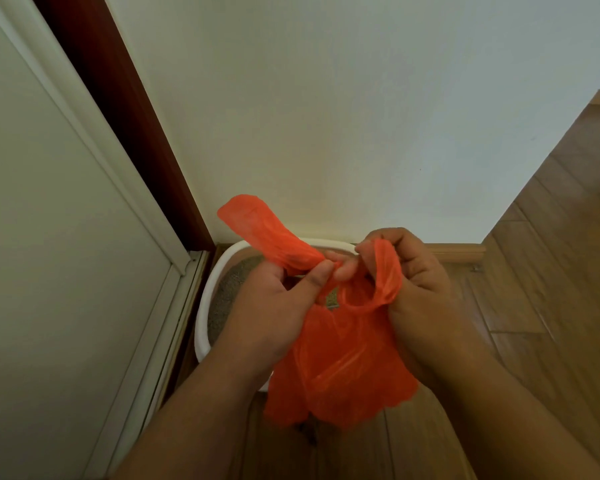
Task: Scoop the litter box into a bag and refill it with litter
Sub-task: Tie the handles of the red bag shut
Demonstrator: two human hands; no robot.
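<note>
- The orange bag (pixel 340 358) hangs between both hands, directly above the near end of the white litter box (pixel 205 306), which sits on the floor against the wall.
- The left hand (pixel 278 306) pinches one handle, whose loop sticks up and to the left.
- The right hand (pixel 413 282) grips the other handle, fingers curled round it.
- Both hands are equally near; the bag's mouth lies between them, so I'd say pulling them apart opens it.

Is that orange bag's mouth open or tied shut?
Open: both hands hold the bag handles apart, leaving a gap between them.
</note>
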